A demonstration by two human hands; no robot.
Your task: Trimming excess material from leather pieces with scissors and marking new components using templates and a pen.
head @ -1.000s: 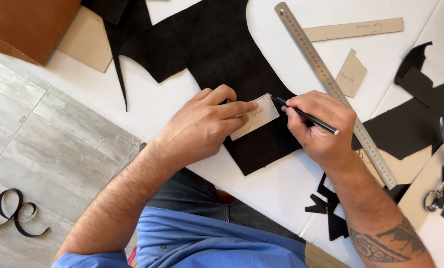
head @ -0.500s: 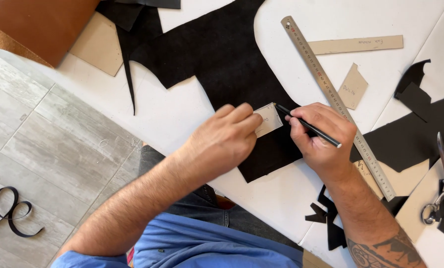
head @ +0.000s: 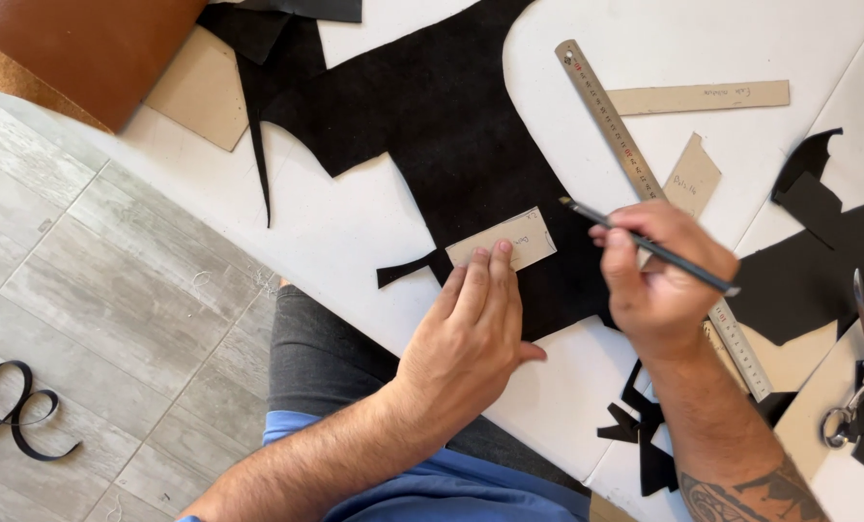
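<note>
Lifted off the cardboard template (head: 503,250), the right hand (head: 659,290) now grips its pencil (head: 645,247) just beside it; the left hand (head: 471,333) presses fingertips on the template over black leather (head: 461,126), tracing apparently paused.

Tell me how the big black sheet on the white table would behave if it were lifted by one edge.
The large black sheet of leather-like material would probably flop and drape: it lies dead flat with thin cut tails trailing. It looks light for its spread, being thin at the edges. Its matte face likely grips rather than slides, though the left hand presses a small tan card template onto it.
</note>
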